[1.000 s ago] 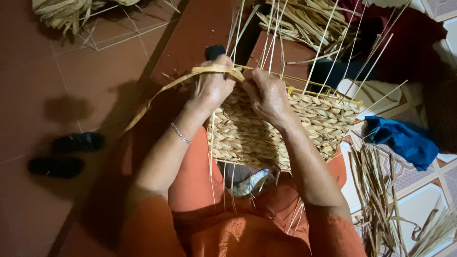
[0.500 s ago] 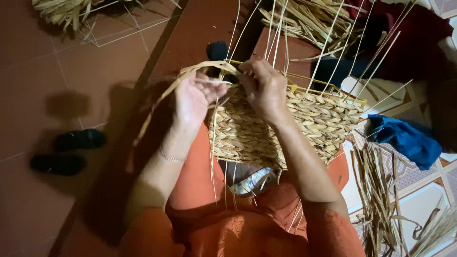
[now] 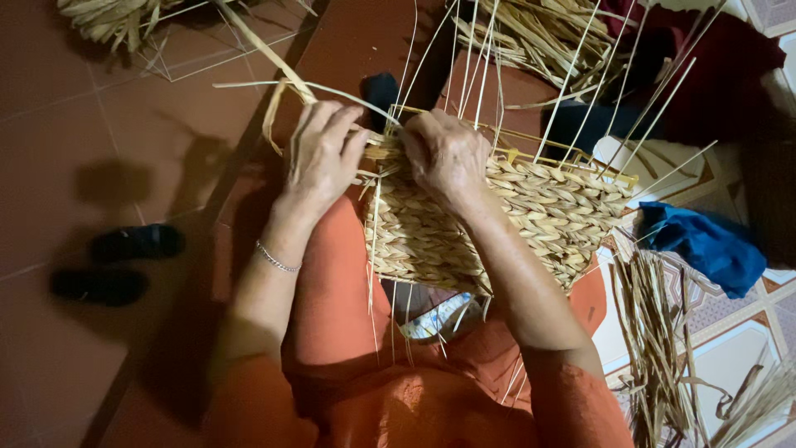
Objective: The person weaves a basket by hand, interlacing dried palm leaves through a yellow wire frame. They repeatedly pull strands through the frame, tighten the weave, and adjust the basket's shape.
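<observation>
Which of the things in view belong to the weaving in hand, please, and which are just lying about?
In use: left hand; right hand; woven straw panel; loose straw strand; upright thin stalks.

Lying about: black sandals; blue cloth; straw bundle on floor; dark red fabric.

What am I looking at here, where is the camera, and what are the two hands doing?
The single view comes from a camera worn on a person's head, looking down at their lap. No machine is involved: two bare hands work a flat woven panel of pale straw braids resting on orange-clad knees. The left hand grips a long loose straw strand at the panel's top edge; the right hand presses on that edge beside it. On the reddish tiled floor lie a pair of black sandals, a crumpled blue cloth and bundles of loose straw.
</observation>
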